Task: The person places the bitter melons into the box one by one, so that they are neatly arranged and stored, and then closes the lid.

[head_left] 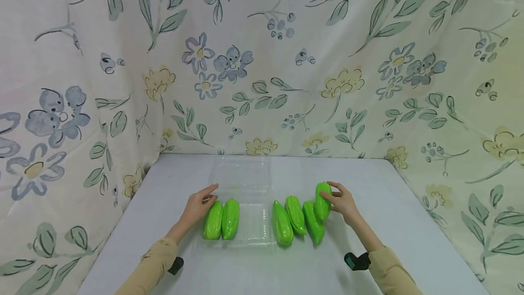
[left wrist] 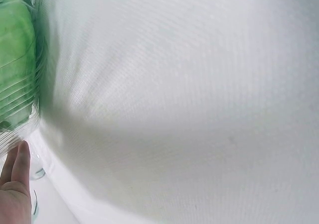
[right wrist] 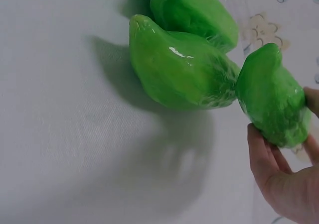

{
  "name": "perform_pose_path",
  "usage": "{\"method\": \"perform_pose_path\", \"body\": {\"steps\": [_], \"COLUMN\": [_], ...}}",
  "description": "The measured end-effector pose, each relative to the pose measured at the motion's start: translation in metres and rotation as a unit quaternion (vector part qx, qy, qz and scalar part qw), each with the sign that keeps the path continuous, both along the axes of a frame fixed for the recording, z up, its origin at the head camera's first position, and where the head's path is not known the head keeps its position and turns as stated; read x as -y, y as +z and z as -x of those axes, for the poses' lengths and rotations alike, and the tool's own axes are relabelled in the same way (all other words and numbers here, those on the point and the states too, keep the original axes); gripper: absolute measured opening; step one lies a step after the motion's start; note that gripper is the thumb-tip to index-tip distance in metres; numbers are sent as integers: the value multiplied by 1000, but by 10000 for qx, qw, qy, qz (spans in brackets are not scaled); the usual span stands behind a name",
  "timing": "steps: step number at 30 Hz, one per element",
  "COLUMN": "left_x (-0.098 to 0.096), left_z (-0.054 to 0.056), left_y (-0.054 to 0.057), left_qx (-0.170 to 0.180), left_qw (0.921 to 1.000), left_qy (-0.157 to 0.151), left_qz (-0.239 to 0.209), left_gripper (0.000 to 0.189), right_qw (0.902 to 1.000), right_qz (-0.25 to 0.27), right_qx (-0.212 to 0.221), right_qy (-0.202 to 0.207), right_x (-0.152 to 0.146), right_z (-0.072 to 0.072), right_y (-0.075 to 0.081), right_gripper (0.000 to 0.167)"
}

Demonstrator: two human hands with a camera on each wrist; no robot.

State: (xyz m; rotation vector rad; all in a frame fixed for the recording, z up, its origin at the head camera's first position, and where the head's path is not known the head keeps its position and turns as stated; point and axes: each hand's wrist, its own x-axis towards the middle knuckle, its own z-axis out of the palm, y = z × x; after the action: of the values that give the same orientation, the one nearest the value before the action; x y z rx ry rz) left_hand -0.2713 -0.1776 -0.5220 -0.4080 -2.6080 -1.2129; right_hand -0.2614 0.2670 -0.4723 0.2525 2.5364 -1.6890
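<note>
A clear plastic box point(head_left: 255, 225), its lid point(head_left: 240, 172) folded back behind it, holds two shiny green gourd-shaped fruits on its left side. My left hand point(head_left: 199, 202) is at the box's left rear corner, above the leftmost fruit point(head_left: 213, 221); in the left wrist view its extended fingers point(left wrist: 21, 167) touch the box's ribbed wall. My right hand point(head_left: 343, 204) grips another green gourd-shaped fruit point(head_left: 323, 200) between thumb and fingers. In the right wrist view this held fruit point(right wrist: 273, 97) is raised beside a fruit point(right wrist: 182, 72) lying on the table.
Three more green fruits point(head_left: 295, 215) lie in a slanted row right of the box on the white table point(head_left: 303, 267). A floral cloth point(head_left: 262, 81) hangs behind and along the sides. Dark wrist cameras point(head_left: 357, 261) sit below both forearms.
</note>
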Motion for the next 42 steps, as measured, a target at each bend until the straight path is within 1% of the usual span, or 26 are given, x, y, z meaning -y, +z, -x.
{"method": "perform_pose_path", "body": {"steps": [10, 18, 26, 33, 42], "left_x": [1, 0, 0, 1, 3], "left_z": [2, 3, 3, 3, 2], "left_y": [0, -3, -2, -3, -4], "left_qx": [10, -121, -80, 51, 33], "left_qw": [10000, 9999, 10000, 10000, 9999], "left_qy": [-29, -16, 14, -10, -76], "left_qz": [9, 4, 6, -11, -78], "left_gripper": [41, 41, 41, 41, 41], "right_qw": [9997, 9995, 9988, 9984, 9985], "right_qz": [244, 290, 484, 540, 472], "right_qx": [-33, -32, -108, -128, -165], "right_qy": [-51, -86, -39, 72, 244], "right_x": [6, 13, 19, 29, 38], "right_z": [-6, -5, -6, -10, -17], "right_y": [5, 5, 7, 10, 17], "right_gripper": [63, 61, 59, 59, 58]}}
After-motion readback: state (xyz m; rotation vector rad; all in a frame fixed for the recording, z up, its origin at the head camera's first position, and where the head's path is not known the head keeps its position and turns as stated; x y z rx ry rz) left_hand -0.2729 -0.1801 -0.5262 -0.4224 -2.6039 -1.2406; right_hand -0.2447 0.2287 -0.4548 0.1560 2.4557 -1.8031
